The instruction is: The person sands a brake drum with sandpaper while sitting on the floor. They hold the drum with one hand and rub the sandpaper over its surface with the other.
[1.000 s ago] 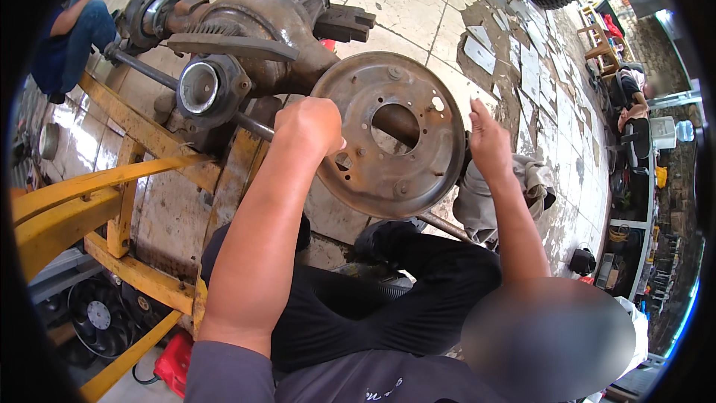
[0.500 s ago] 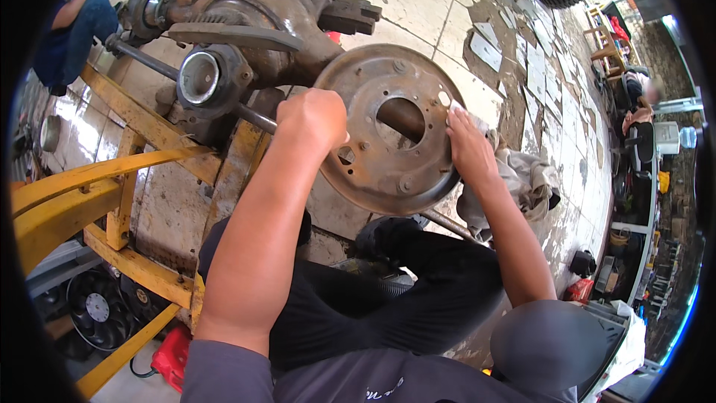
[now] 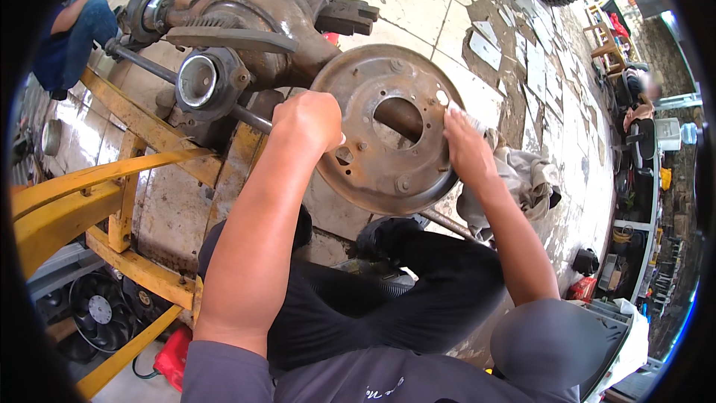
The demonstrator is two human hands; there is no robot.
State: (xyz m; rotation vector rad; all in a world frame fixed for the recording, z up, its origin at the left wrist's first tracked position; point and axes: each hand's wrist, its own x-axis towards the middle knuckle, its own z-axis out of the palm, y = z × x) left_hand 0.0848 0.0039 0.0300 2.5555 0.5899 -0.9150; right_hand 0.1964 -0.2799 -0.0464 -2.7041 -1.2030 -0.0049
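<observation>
A round, rust-brown brake backing plate (image 3: pixel 388 172) stands tilted in front of my knees, with a large hole in its middle and smaller holes around it. My left hand (image 3: pixel 307 121) is closed on its left rim, knuckles up. At the right rim my right hand (image 3: pixel 468 148) grips the edge, fingers fairly straight and pressed together; its thumb is hidden. A metal bar (image 3: pixel 451 225) runs behind the plate and shows below its right side. Crumpled grey-beige cloth (image 3: pixel 522 175) lies just beyond my right hand.
A greasy axle housing (image 3: pixel 257 19) with a hub end (image 3: pixel 200 80) lies at the upper left. Yellow metal framing (image 3: pixel 112 186) stands on the left above a black fan (image 3: pixel 97 306). Another person (image 3: pixel 74 37) crouches at the far left. Broken tiles (image 3: pixel 533 67) cover the floor to the right.
Both hands and the plate have shifted very slightly left in the view. My grip on the plate looks the same.
</observation>
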